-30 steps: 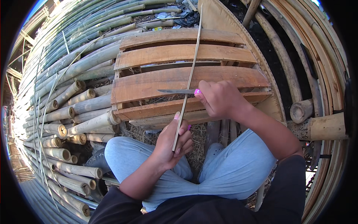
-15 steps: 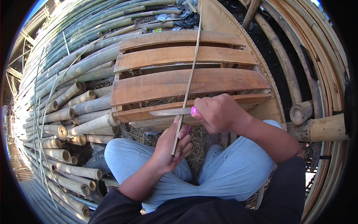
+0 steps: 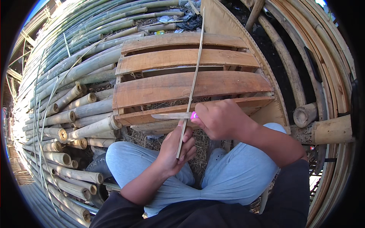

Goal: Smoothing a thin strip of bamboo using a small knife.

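Observation:
My left hand [image 3: 175, 146] is closed round the near end of a long thin bamboo strip [image 3: 194, 80], which slants away from me across the slatted wooden pallet. In my right hand [image 3: 222, 118] is a knife [image 3: 171, 115] with a pink handle. Its blade points left and lies across the strip just beyond my left thumb. A fine curled shaving [image 3: 185, 92] shows at the strip's edge, above the blade. The far part of the strip passes over the pallet [image 3: 159, 84] to its back edge.
Stacked bamboo poles [image 3: 95, 131] fill the left side, with cut ends facing me. Thin loose strips [image 3: 40, 133] lie over them. A tan curved panel [image 3: 262, 62] stands behind the pallet at right. Thick poles and long boards [image 3: 334, 68] line the right. Dry shavings cover the ground.
My right hand and the knife have shifted slightly left and down toward me along the strip. A curled shaving now stands out more clearly. My left hand keeps its hold.

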The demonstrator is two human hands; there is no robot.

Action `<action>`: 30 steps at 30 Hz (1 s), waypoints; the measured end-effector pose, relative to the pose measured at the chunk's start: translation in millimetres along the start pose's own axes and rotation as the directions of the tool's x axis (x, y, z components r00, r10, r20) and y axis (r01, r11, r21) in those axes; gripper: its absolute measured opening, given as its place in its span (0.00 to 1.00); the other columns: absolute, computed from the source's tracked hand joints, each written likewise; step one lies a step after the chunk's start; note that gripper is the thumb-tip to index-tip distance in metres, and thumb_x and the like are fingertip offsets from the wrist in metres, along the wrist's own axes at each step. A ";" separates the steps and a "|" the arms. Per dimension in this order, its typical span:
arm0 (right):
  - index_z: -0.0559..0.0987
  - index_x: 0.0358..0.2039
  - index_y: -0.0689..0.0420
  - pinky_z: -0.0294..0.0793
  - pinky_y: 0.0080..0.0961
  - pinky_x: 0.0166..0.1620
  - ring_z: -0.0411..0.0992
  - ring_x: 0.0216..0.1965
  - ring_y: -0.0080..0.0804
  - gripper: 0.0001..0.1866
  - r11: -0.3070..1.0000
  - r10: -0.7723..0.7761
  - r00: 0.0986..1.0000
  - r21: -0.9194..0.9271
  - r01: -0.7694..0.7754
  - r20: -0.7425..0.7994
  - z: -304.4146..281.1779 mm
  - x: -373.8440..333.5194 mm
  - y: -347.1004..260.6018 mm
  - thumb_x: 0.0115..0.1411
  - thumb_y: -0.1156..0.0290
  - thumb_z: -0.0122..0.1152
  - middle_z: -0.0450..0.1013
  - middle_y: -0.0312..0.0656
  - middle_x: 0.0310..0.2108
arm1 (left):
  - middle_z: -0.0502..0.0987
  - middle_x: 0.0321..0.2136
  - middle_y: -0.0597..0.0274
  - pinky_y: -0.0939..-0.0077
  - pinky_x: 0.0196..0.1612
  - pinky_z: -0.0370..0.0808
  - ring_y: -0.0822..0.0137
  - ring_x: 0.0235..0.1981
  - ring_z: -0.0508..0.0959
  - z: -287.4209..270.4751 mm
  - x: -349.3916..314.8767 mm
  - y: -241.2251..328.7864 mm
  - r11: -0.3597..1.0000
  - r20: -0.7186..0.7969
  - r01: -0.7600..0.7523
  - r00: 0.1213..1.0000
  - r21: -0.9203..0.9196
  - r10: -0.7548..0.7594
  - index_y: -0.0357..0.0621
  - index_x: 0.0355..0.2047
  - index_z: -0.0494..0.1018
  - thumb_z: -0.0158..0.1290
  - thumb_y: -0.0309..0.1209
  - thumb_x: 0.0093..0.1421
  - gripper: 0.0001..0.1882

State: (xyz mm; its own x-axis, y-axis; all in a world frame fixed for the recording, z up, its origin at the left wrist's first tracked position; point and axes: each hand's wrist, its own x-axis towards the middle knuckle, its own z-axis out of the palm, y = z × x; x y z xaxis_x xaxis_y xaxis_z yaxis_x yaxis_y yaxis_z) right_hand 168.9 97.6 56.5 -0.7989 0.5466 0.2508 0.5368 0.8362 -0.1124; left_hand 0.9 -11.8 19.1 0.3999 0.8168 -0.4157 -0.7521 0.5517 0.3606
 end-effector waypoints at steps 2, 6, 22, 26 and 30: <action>0.69 0.26 0.57 0.70 0.40 0.21 0.73 0.18 0.49 0.15 0.977 -0.174 0.985 0.127 0.173 -0.003 2.0 -6.5 -0.2 0.67 0.61 0.50 0.70 0.48 0.15 | 0.54 0.07 0.73 0.82 0.11 0.50 0.76 0.05 0.52 2.2 -3.5 0.2 1.000 0.008 0.012 1.000 -0.012 -0.012 0.52 0.24 0.59 0.32 0.50 0.74 0.24; 0.68 0.26 0.57 0.70 0.39 0.20 0.72 0.16 0.47 0.16 0.977 0.202 0.979 -0.065 -0.203 -0.021 7.9 9.0 36.3 0.67 0.60 0.51 0.69 0.46 0.14 | 0.54 0.07 0.72 0.82 0.11 0.50 0.76 0.05 0.52 2.2 -5.2 2.5 1.000 0.044 0.008 0.999 -0.024 -0.007 0.51 0.24 0.59 0.32 0.50 0.74 0.24; 0.70 0.25 0.59 0.69 0.47 0.22 0.71 0.17 0.54 0.17 0.959 0.284 0.958 -0.023 -0.283 0.027 2.4 9.3 13.3 0.69 0.61 0.46 0.69 0.52 0.14 | 0.54 0.07 0.72 0.81 0.12 0.49 0.75 0.06 0.52 -0.1 -0.5 -2.7 0.999 -0.026 0.011 1.000 0.043 -0.010 0.51 0.23 0.59 0.32 0.51 0.73 0.25; 0.70 0.26 0.59 0.70 0.50 0.26 0.72 0.20 0.57 0.17 0.969 0.176 0.974 0.149 -0.196 0.140 -1.8 5.1 6.3 0.69 0.62 0.46 0.69 0.54 0.15 | 0.54 0.07 0.72 0.81 0.11 0.49 0.76 0.06 0.52 0.6 -1.8 -2.4 1.000 -0.001 0.024 1.000 -0.005 -0.024 0.51 0.24 0.59 0.32 0.50 0.74 0.24; 0.70 0.28 0.61 0.70 0.52 0.28 0.72 0.23 0.61 0.17 0.950 0.310 0.951 0.037 -0.310 0.010 9.7 11.5 53.0 0.69 0.62 0.46 0.70 0.56 0.16 | 0.54 0.07 0.71 0.82 0.11 0.50 0.76 0.06 0.52 -0.2 1.1 -0.9 1.000 0.028 0.010 1.000 -0.028 -0.009 0.51 0.24 0.58 0.32 0.50 0.74 0.24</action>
State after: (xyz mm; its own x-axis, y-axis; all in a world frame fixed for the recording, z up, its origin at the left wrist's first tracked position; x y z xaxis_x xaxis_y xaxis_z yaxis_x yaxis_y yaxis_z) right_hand 185.6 148.6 44.1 -0.5961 0.7790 0.1945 0.7474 0.6269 -0.2200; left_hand 1.9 -11.4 18.1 0.4218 0.8160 -0.3952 -0.7623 0.5552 0.3328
